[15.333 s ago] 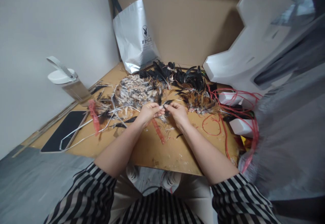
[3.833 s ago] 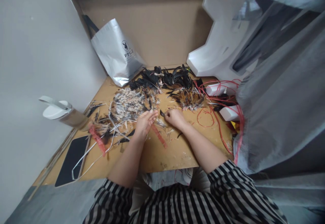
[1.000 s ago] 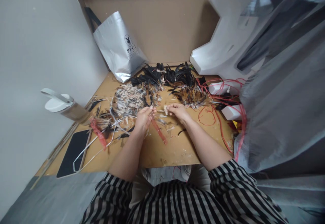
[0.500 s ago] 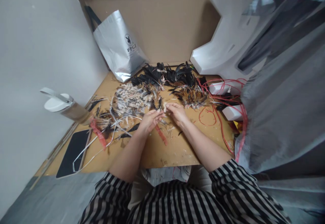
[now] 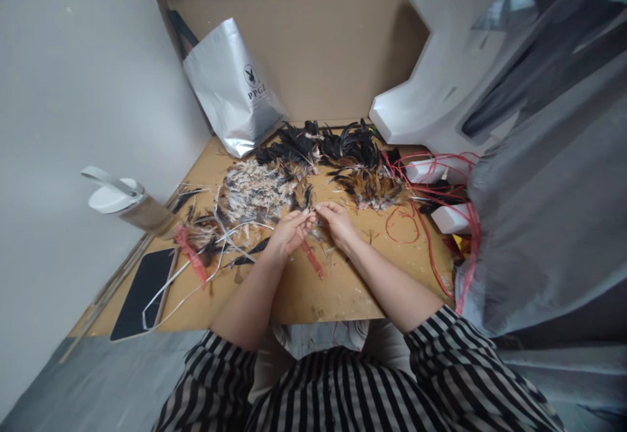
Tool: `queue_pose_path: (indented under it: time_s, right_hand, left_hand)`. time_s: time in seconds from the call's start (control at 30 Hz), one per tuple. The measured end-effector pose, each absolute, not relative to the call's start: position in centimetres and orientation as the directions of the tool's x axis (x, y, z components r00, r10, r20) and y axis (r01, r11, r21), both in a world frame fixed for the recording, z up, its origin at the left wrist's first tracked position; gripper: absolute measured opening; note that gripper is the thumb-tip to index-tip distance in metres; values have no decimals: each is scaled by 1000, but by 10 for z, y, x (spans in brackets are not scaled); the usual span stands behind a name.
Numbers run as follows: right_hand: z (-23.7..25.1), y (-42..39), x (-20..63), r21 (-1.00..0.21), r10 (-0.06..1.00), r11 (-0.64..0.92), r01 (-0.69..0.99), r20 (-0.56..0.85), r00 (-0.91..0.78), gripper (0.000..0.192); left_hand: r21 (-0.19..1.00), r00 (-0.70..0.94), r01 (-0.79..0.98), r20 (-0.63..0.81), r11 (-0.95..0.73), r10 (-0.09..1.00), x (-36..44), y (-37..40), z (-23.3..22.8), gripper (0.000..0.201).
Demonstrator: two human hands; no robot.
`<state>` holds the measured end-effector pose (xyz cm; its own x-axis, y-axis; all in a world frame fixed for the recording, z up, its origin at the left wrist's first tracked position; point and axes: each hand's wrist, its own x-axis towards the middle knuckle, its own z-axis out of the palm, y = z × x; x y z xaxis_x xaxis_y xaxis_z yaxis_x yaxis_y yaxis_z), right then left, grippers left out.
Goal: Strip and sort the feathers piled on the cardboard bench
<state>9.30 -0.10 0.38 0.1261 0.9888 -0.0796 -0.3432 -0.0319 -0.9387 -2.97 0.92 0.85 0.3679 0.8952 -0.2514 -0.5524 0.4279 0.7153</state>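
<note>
My left hand and my right hand meet fingertip to fingertip over the brown board, pinching a small feather between them. Just beyond the hands lie heaps of feathers: a pale speckled heap, a black heap and a brown-orange heap. A red strip lies on the board under my wrists.
A silver bag leans at the back. A white-lidded bottle and a black phone are at the left, with white straps. Red cords and white foam blocks crowd the right, beside grey plastic sheet.
My left hand came away from the speckled heap and joined my right hand. Both hands now pinch together a little nearer the feather heaps.
</note>
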Motion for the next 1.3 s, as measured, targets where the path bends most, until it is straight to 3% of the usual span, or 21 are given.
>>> queue_pose_path:
  time_s: [0.13, 0.27, 0.47, 0.7, 1.0, 1.13, 1.3]
  right_hand:
    - [6, -4, 93, -891, 995, -92, -445, -101, -5, 25]
    - [7, -3, 94, -883, 996, -53, -466, -82, 43, 23]
    - [12, -3, 99, -956, 986, 41, -290, -9, 168, 22]
    - [11, -3, 96, -991, 971, 90, -95, 66, 229, 22]
    - [10, -1, 97, -993, 976, 116, -23, 109, 190, 22]
    - [7, 5, 111, -939, 971, 137, 316, 190, 146, 22]
    - [11, 1, 116, -573, 980, 124, 810, 197, -10, 22]
  left_hand:
    - [709, 371, -566, -236, 420, 898, -30, 10, 8, 9]
    - [723, 376, -549, -233, 418, 897, -31, 11, 6, 1]
    - [799, 314, -474, -237, 369, 919, -31, 9, 5, 9]
    - [837, 352, -412, -216, 358, 911, -30, 7, 6, 13]
    - [899, 270, -342, -183, 272, 945, -28, 5, 10, 19]
    - [879, 169, -426, -157, 216, 973, -33, 11, 9, 19]
    - [847, 122, -492, -164, 203, 979, -36, 15, 7, 18]
